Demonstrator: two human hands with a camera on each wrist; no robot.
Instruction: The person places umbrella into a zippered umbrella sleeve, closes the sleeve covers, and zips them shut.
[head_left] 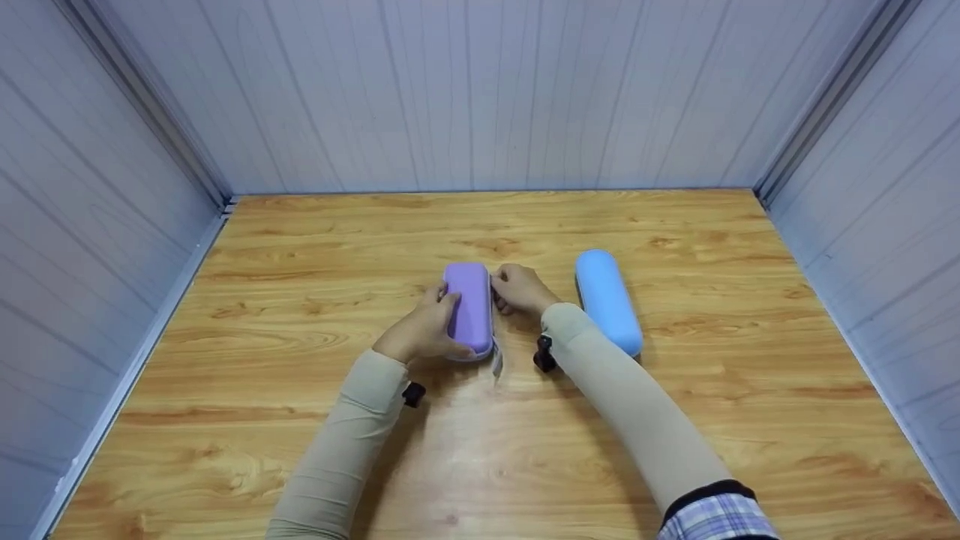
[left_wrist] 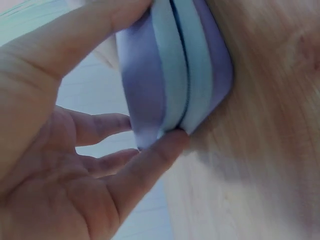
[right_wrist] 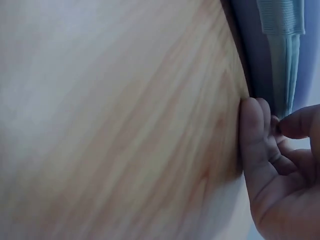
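Observation:
A purple zippered case (head_left: pixel 469 307) lies on the wooden table, long side pointing away. My left hand (head_left: pixel 431 328) grips it from the left, thumb near its front end and fingers along its left side. In the left wrist view, the left hand (left_wrist: pixel 65 165) holds the case (left_wrist: pixel 142 85) with its pale zipper band closed along the part that shows. At the far right edge of the case, my right hand (head_left: pixel 521 289) pinches at the zipper; the right wrist view shows thumb and fingers of the right hand (right_wrist: pixel 280 175) together there, the zipper pull itself hidden.
A blue case (head_left: pixel 609 302) lies to the right, partly behind the right forearm. A light strap (head_left: pixel 497 360) hangs off the purple case's front right corner. Pale panel walls (head_left: pixel 480 97) stand at the back and both sides of the table (head_left: pixel 262 300).

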